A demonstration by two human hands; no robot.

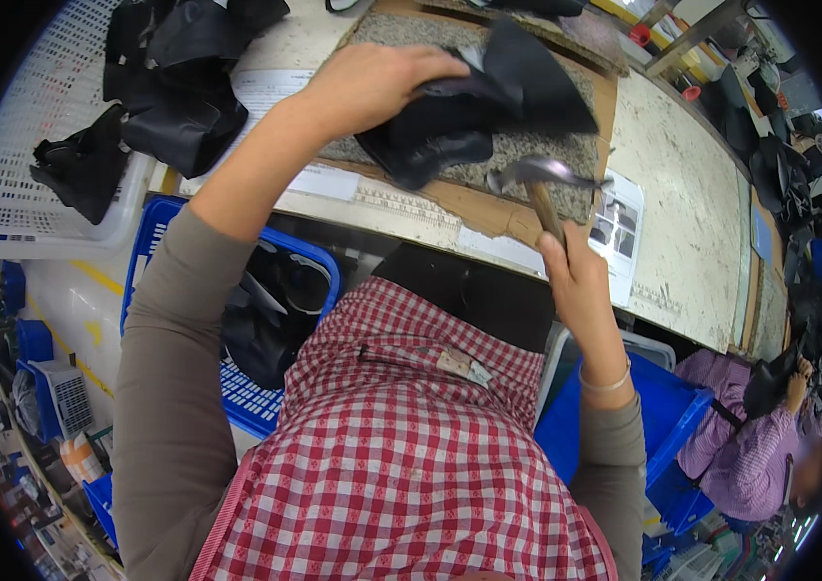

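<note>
My left hand (372, 85) is closed on a black leather piece (440, 136), which looks like a shoe upper. The piece lies over a speckled stone slab (566, 107) on the bench, and its raised flap is slightly blurred. My right hand (578, 276) grips the wooden handle of a hammer (545, 172). The hammer's metal head is above the slab's near right part, just to the right of the leather and apart from it. The fingertips of my left hand are partly hidden by the leather.
Several black leather pieces (183, 87) are heaped at the left, by a white perforated basket (24, 165). Printed sheets (624, 228) lie on the bench (682, 194). Blue baskets (154, 232) stand below the bench edge. At the far right another person (745, 445) in a checked top is seated.
</note>
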